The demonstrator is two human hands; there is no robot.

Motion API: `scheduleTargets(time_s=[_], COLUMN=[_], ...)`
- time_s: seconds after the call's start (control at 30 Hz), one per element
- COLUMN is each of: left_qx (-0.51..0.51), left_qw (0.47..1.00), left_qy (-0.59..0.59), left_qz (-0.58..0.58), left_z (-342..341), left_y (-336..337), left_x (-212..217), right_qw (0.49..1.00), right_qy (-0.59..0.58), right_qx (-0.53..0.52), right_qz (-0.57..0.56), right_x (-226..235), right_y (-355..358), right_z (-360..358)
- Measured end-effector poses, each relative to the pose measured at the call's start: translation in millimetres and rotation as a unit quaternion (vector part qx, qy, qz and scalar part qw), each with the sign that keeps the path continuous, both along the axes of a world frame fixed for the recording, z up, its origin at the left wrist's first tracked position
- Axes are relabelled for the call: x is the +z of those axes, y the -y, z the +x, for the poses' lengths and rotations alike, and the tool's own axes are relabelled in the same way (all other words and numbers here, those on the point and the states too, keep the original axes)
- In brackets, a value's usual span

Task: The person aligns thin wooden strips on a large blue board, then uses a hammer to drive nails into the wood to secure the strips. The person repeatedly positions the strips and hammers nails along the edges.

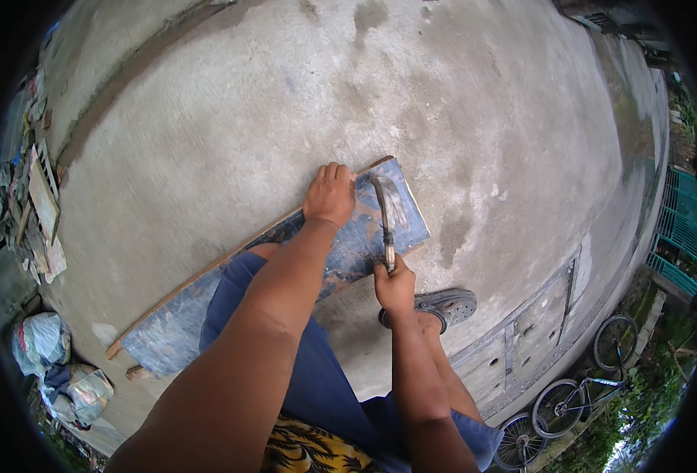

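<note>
My left hand grips the far long edge of a blue, paint-stained board, its fingers curled over the wooden rim. Whether a small item is pinched there cannot be seen. In my right hand is a hammer, closed round its wood-coloured handle. The hammer's curved grey metal head is smeared by motion and hangs over the board's right end. The board lies slantwise on the concrete, with thin wooden strips along its edges. My left leg, in blue shorts, covers part of it.
Rough concrete floor surrounds the board. My foot in a grey clog stands close to its right end. Scrap wood and stuffed bags lie at far left. Bicycles and a green gate are at right.
</note>
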State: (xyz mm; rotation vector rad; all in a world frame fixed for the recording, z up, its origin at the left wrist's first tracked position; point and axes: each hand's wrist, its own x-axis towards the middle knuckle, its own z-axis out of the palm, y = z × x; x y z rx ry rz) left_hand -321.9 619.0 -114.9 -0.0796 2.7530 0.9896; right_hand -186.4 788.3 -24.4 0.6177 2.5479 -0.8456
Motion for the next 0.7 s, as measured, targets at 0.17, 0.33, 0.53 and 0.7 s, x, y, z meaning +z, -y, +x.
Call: scheduleTargets(time_s=[0.17,0.33,0.53,0.7], left_qx=[-0.005,0.009,0.01,0.017], left_qw=[0.999,1.0,1.0,0.999], left_qy=[0.035,0.024,0.02,0.046], left_qz=[-0.018,-0.011,0.005,0.004], left_z=[12.0,3.6,-10.9,1.3], left_y=[4.5,9.0,1.2,4.1], left_x=[-3.4,-1.5,4.8,4.6], right_qw=[0.991,0.939,1.0,0.97], right_qy=[-0.1,-0.315,-0.028,-0.163], right_qx=[-0.043,0.108,0.011,-0.081], right_qz=[-0.082,-0.092,0.006,-0.163], right_x=[29.8,86.6,-9.1,31.4], right_y=[8.2,16.5,-7.3,21.5], right_z=[-29.0,-51.5,-7.8,-25.7])
